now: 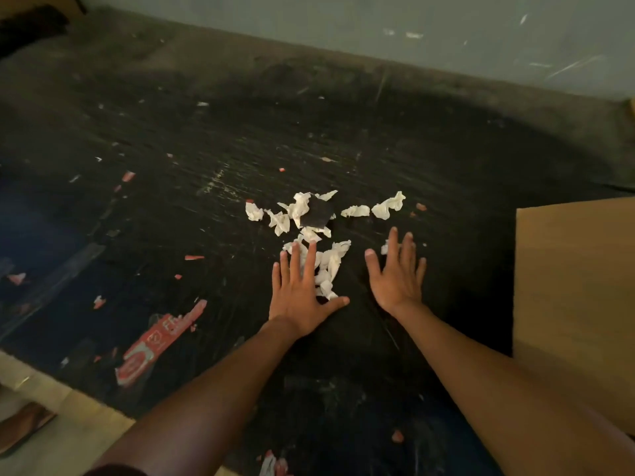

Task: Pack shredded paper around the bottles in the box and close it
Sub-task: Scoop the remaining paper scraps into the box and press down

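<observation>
White crumpled paper shreds point(302, 209) lie scattered on a dark, scratched table point(206, 149), with a black scrap point(318, 213) among them. My left hand point(299, 290) lies flat, fingers spread, on the nearest clump of shreds point(331, 266). My right hand point(398, 273) is flat and spread beside it, its fingertips over one small white shred point(385, 249). A brown cardboard box point(577, 297) stands at the right edge; only one plain face shows, and its inside and any bottles are hidden.
Red and white torn label scraps point(154, 341) stick to the table at the left and front. A grey wall point(412, 25) runs along the far edge. Pale floor point(68, 424) shows at the lower left, below the table's front edge.
</observation>
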Available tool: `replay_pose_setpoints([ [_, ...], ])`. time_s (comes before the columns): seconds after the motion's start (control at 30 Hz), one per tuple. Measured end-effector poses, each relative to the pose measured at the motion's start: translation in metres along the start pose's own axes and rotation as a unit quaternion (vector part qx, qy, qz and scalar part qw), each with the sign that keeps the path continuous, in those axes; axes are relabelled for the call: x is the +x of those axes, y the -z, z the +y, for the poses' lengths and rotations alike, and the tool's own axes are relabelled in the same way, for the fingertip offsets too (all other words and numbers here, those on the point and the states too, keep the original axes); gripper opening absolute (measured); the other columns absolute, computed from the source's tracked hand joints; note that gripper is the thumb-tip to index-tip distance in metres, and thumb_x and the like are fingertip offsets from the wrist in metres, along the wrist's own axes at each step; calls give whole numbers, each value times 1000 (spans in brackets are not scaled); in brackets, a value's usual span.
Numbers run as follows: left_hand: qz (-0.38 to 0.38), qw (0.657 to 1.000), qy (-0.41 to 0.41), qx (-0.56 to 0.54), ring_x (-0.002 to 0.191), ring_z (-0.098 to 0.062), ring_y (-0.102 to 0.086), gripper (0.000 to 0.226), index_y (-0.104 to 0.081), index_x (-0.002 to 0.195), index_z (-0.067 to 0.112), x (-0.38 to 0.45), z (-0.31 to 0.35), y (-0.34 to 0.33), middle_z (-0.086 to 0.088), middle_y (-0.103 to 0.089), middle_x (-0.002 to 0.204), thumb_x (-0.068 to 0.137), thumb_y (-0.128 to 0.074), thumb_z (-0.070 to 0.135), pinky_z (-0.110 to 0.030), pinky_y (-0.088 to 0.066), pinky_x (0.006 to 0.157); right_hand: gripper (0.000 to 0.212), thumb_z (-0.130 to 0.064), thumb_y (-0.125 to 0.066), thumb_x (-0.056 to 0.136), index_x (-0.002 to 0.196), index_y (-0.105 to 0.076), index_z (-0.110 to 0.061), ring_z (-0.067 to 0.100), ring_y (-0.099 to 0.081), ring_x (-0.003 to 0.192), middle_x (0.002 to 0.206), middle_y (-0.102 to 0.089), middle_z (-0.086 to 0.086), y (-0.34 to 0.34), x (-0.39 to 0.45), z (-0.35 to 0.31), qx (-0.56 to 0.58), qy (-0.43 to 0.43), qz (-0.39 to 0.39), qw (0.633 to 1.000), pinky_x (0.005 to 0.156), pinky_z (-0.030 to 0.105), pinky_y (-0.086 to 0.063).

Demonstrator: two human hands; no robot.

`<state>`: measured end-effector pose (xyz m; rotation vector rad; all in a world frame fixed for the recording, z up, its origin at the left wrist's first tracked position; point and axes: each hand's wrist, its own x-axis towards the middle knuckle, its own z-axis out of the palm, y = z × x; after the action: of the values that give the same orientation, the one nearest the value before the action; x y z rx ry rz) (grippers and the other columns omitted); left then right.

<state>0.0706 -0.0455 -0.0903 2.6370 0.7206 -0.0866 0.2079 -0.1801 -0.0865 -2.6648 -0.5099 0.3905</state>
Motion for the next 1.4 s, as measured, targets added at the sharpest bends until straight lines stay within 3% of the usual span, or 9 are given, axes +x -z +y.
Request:
replay_pose_setpoints([
  [0.1,5,996,-86,-31,150,-28,-3,109,14,153,35,5,-18,21,-7,-5,165,75,-45,83,-52,-11,121,65,-54,-32,99,155,-6,-34,16,-3,151,165,-4,3,2,7,-12,99,124,-2,987,122,49,-3],
  [0.2,99,991,-75,-58,135,-25,-30,92,-15,154,34,14,-53,46,-8,-31,149,79,-39,81,-52,-29,111,59,-54,-36,98,152,-19,-38,19,-12,150,164,-15,2,10,28,-16,182,119,84,972,119,51,-18],
  [0.43,69,985,77,-138,151,-30,-2,103,0,157,20,85,-109,69,-13,-8,164,82,-35,81,-54,-2,121,66,-64,-24,96,155,-11,-36,30,-1,151,165,-4,12,41,116,-19,178,-62,25,982,119,58,-3],
  [0.63,-56,975,26,-213,149,-12,6,77,6,156,21,124,-79,76,-3,-3,166,98,-26,61,-43,7,121,66,-73,-15,91,152,-12,-48,26,-1,151,165,-6,6,29,143,-72,84,103,-113,985,116,62,4],
  [0.8,-133,950,-4,-282,137,0,9,64,19,152,26,118,-63,84,4,-1,165,105,-19,47,-32,9,116,63,-82,-20,84,143,-12,-64,29,6,150,165,7,-6,10,127,-106,-116,265,-198,936,111,71,3],
  [0.9,-131,945,4,-300,148,-15,10,67,21,152,30,110,-69,81,7,2,164,104,-21,50,-38,5,120,74,-87,-23,79,146,-17,-57,29,7,150,165,9,-7,3,110,-98,-182,294,-184,920,111,73,0],
  [1.07,-88,976,-85,-179,142,3,11,61,7,156,17,84,-63,59,10,6,161,106,-21,37,-24,14,116,64,-75,-32,87,141,-39,-42,27,-13,147,162,-18,-1,-16,71,-83,-170,288,-86,938,115,59,-16],
  [1.23,39,987,-133,-79,148,-18,-22,49,-34,148,10,75,-68,34,-7,-36,155,99,-38,14,-40,-8,123,38,-41,-57,91,122,-57,-19,22,-51,107,122,-52,5,-30,35,-79,-142,294,35,945,86,42,-50],
  [1.4,85,984,-85,-128,113,-26,-49,43,-56,125,10,76,-67,44,-10,-57,121,89,-45,-9,-39,-41,101,22,-26,-61,92,111,-59,-14,17,-62,85,105,-60,5,-17,39,-78,-19,229,22,973,75,39,-57],
])
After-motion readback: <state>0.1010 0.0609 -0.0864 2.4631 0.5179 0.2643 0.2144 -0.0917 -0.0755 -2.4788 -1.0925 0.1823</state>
